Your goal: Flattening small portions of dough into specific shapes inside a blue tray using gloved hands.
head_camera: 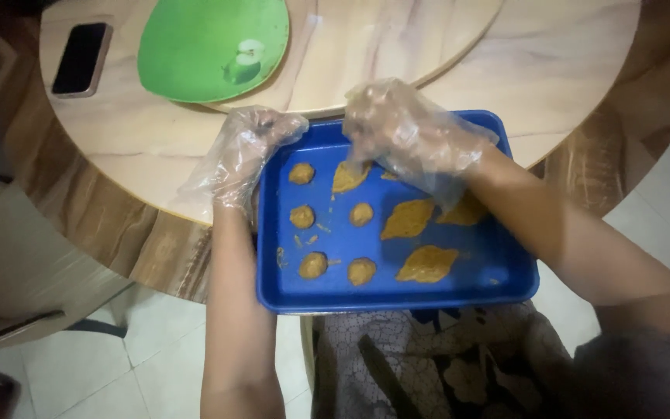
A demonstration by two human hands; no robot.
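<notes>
Both hands wore loose clear gloves over a blue tray point(505, 271) that hung partly off the near edge of a round table point(568, 70). The left hand point(246, 155) gripped the tray's far-left corner, fingers curled round the rim, while the right hand point(409, 136) pressed its fingertips on a flattened dough piece point(348, 177) at the tray's far side. Five dough balls point(312, 265) lay to the left and three leaf-shaped pieces point(426, 264) to the right; farther off on the table sat a green plate point(195, 46) and a phone point(81, 58).

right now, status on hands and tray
Left hand gloved, gripping blue tray edge. Right hand gloved, pressing a flat dough piece. Dough balls alongside, nothing blocking.
</notes>
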